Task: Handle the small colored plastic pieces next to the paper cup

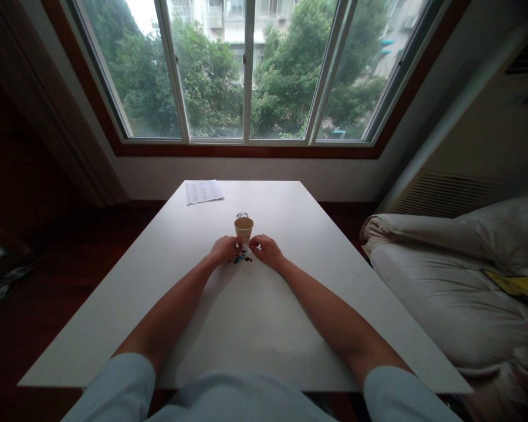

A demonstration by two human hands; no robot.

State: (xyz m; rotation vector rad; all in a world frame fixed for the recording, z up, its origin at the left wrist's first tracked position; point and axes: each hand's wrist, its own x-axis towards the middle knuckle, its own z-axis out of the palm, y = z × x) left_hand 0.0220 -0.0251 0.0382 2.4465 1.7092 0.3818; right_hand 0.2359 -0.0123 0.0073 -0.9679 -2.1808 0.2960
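A tan paper cup stands upright near the middle of the white table. In front of it lies a loose pile of small dark, blue and brown pieces, too small to name. My left hand is at the cup's lower left, thumb and fingers pinched together beside the pile. Mirroring it, my right hand is at the lower right with its fingertips closed. What either pinch holds, if anything, is too small to make out. I cannot tell whether the fingers touch the cup.
Behind the cup lies a thin dark loop. Printed sheets of paper rest at the table's far left corner. A pale padded sofa stands to the right, with a yellow item on it. Beyond the table is a window.
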